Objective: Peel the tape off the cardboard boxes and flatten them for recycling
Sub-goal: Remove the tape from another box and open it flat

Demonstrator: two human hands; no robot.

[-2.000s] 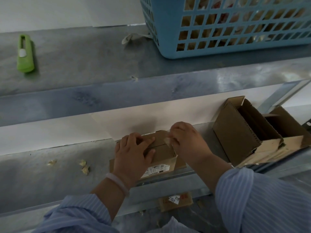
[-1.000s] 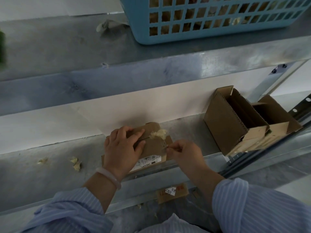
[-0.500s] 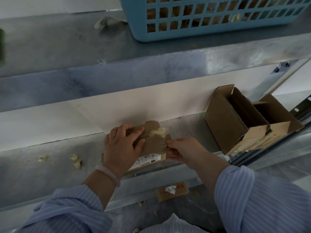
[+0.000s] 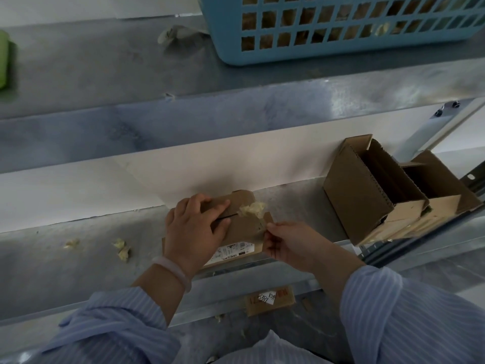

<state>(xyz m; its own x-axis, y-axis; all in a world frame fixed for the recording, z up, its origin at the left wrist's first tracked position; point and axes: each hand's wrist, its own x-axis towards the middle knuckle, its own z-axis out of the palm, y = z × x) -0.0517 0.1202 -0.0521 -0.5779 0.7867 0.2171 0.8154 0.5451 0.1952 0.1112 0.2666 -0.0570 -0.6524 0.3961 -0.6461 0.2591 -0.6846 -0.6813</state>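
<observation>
A small brown cardboard box (image 4: 244, 227) with a white label on its front lies on the lower metal shelf (image 4: 78, 264). My left hand (image 4: 195, 229) rests on top of the box, its fingers curled over the lid and holding it down. A crumpled wad of peeled tape (image 4: 253, 208) sits on the lid by the slit. My right hand (image 4: 286, 243) pinches a strip of tape at the box's right edge.
Two opened cardboard boxes (image 4: 372, 190) stand on the shelf at the right. Tape scraps (image 4: 122, 248) lie to the left. A blue plastic basket (image 4: 341, 24) and a green cutter (image 4: 4, 61) sit on the upper shelf. A labelled cardboard piece (image 4: 270, 299) lies below.
My right hand left the lid, dropped to the box's right edge and took hold of tape there. A tape wad now lies on the lid. My left hand stayed put.
</observation>
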